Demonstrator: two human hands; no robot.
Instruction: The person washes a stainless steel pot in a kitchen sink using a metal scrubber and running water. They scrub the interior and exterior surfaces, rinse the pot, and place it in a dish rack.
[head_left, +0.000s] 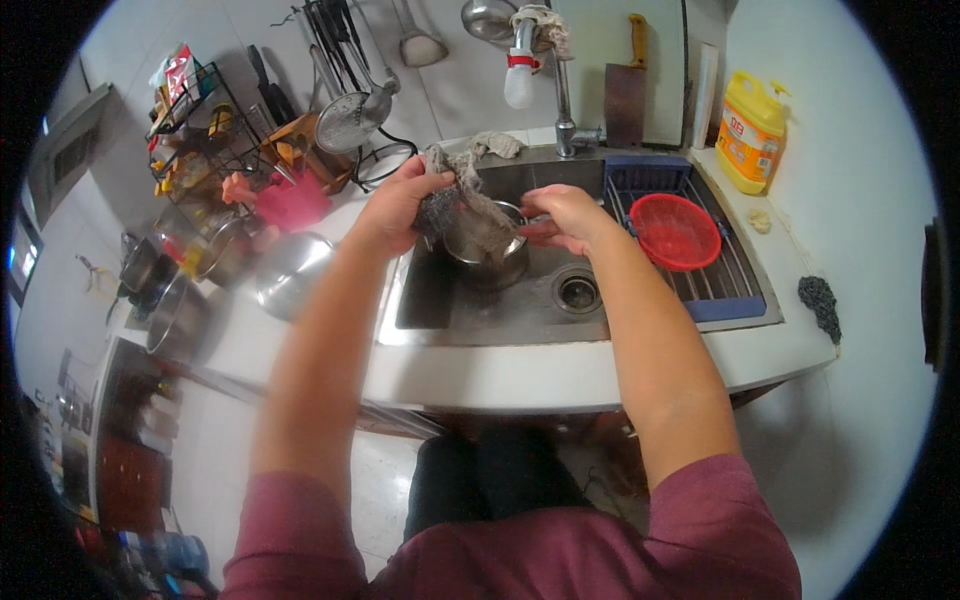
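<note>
My left hand grips a grey, worn rag over the left part of the stainless steel sink. A dark wire scourer hangs below the thumb, bunched against the rag. The rag's lower end trails over a steel pot standing in the sink and hides part of its opening. My right hand is at the pot's right side, fingers spread and nothing in them. Its fingertips are close to the rag; whether they touch it cannot be made out.
A red plastic strainer basket rests on the blue-ended drying rack at the right. The tap rises behind the sink. A yellow detergent jug and another scourer are right. Left stand a steel lid and pink container.
</note>
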